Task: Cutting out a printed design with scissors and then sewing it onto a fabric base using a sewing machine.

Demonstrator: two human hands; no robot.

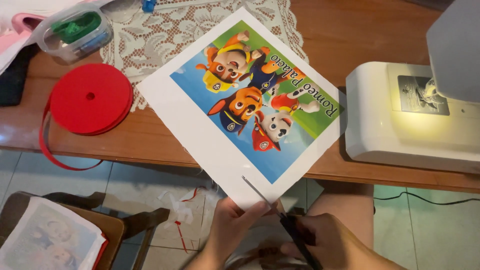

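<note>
A white fabric sheet [200, 120] printed with colourful cartoon puppies lies tilted over the front edge of a wooden table [150, 140]. My left hand [232, 225] pinches the sheet's near corner from below. My right hand [330, 242] grips black-handled scissors [280, 215]; the thin blade points up and left and touches the sheet's lower edge.
A white sewing machine [400, 120] with its lamp on stands at the right. A red ribbon roll [90, 97] with a loose tail, a lace cloth [165, 30] and a plastic box [75, 32] lie at the left. A chair with another printed cloth [45, 240] and scraps sit on the floor.
</note>
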